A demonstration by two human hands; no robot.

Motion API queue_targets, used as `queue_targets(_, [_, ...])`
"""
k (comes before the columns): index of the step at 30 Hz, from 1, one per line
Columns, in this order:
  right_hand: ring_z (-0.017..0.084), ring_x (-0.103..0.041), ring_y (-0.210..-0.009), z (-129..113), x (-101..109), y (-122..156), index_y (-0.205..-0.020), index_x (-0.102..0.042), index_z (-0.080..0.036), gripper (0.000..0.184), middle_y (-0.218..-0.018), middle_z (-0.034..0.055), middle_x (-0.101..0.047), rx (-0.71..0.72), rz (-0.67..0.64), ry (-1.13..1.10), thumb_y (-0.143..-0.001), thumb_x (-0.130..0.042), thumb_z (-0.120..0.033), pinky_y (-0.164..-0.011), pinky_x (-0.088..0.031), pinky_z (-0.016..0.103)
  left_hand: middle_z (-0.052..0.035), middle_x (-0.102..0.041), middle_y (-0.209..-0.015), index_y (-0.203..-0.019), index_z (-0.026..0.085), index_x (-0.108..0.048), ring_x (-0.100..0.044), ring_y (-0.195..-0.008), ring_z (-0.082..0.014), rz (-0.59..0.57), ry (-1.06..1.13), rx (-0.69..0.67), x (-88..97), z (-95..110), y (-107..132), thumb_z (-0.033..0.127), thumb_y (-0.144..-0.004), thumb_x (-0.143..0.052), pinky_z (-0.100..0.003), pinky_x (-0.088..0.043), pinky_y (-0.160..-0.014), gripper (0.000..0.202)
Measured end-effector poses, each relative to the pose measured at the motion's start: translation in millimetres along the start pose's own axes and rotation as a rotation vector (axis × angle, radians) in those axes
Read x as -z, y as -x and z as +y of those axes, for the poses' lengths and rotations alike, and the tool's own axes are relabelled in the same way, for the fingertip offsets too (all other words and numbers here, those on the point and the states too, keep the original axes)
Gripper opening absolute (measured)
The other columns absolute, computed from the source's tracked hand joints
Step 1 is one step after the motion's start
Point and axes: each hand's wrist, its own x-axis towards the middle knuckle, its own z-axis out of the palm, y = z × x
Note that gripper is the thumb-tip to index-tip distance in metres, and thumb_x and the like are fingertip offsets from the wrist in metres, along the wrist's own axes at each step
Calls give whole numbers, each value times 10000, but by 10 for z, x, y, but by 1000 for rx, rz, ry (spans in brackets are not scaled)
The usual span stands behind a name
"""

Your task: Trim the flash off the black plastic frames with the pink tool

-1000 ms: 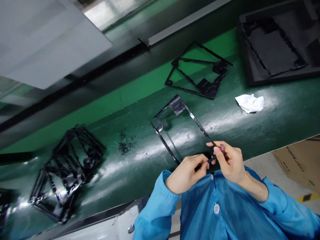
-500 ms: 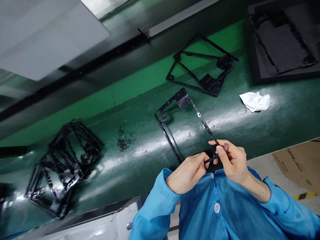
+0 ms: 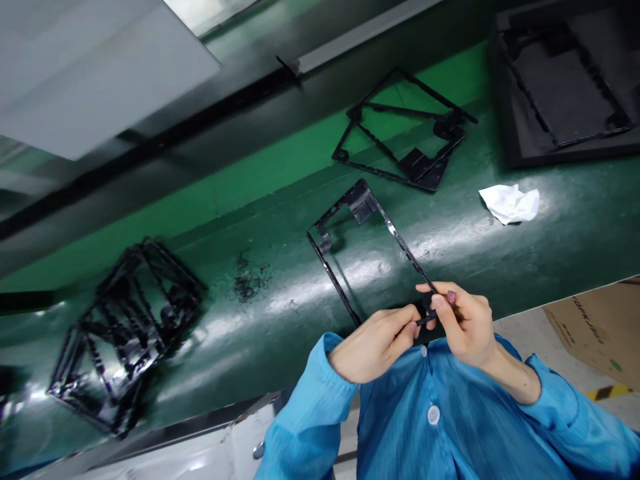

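A thin black plastic frame (image 3: pixel 410 252), rectangular with a wide tab at its far end, is held tilted over the bench's near edge. My left hand (image 3: pixel 376 341) is closed around its near side, fingertips pinched on the short near bar. At the near right corner, my right hand (image 3: pixel 465 325) grips the frame between thumb and fingers. A small pinkish piece (image 3: pixel 452 297) pokes out beside the right thumb; I cannot tell what it is. Both hands cover parts of the near bar.
Several black frames (image 3: pixel 133 333) lie heaped at left on the green bench (image 3: pixel 280 333). More frames (image 3: pixel 400 175) overlap beyond my hands. At far right, a dark tray (image 3: pixel 560 159) holds another frame. A crumpled white tissue (image 3: pixel 510 203) lies before it. A cardboard box (image 3: pixel 595 327) stands below.
My left hand has slid slightly right along the near bar, closer to my right hand. The frame's far end has shifted a little left and down. My right hand has barely moved.
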Motion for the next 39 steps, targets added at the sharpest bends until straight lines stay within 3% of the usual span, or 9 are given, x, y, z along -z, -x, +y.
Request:
queue_targets(7, [147,-759,-506,2,16,-15,-1234,-798,-214,272,-613,-40,-727,5,-33,10,-1103,-561,-236,-488,-579,199,15,-630,-815,-954,231,-571,-523,-674,-143,-53,-10,-19,57,26,-58,210,-1092,-429,-284,-435,-652,199])
queue_targets(12, [142,-726,-474,-5,15,-21,-1236,-801,-210,296,-595,-38,-705,-3,-35,-3,-1127,-536,-280,-455,-561,201,-1,-664,-841,-914,234,-555,-575,-708,-152,-57,28,-20,33,-43,-57,168,-1064,-415,-287,-471,-685,216])
queue_targets(16, [131,-721,-471,-15,1,-26,-1240,-797,-216,290,-594,-48,-708,9,-42,-23,-1118,-534,-230,-466,-567,192,-22,-701,-884,-980,237,-561,-652,-758,-163,-58,89,-30,37,-67,-17,209,-1114,-320,-287,-520,-711,278])
queue_targets(21, [124,-734,-490,-16,-2,-31,-1257,-786,-220,306,-607,-58,-711,28,-50,-34,-1104,-526,-173,-494,-583,181,-24,-730,-926,-1016,237,-597,-676,-792,-164,-86,91,-39,67,-59,-24,263,-1131,-387,-293,-525,-755,241])
queue_targets(25, [117,-735,-483,-17,6,-40,-1226,-790,-207,291,-604,-58,-715,41,-53,-17,-1083,-544,-149,-478,-564,162,-7,-704,-879,-971,233,-581,-626,-718,-143,-124,76,-54,97,-79,-71,210,-1090,-417,-274,-482,-696,204])
queue_targets(30, [106,-739,-490,1,20,-48,-1222,-792,-191,276,-651,-47,-742,48,-58,8,-1076,-563,-142,-501,-568,153,63,-564,-690,-925,233,-546,-503,-540,-106,-196,66,-58,110,-103,-128,166,-1037,-465,-250,-382,-559,154])
queue_targets(34, [113,-726,-481,27,20,-31,-1204,-794,-195,267,-617,-57,-695,44,-43,16,-1089,-557,-155,-477,-547,162,45,-566,-766,-915,232,-510,-494,-627,-120,-152,39,-53,77,-104,-124,141,-999,-475,-270,-371,-619,129])
queue_targets(39, [106,-678,-448,26,8,-17,-1246,-773,-186,270,-588,-71,-672,45,-25,10,-1084,-561,-148,-453,-524,169,39,-560,-810,-969,233,-493,-497,-676,-131,-118,65,-38,51,-101,-71,179,-1068,-402,-282,-403,-678,144])
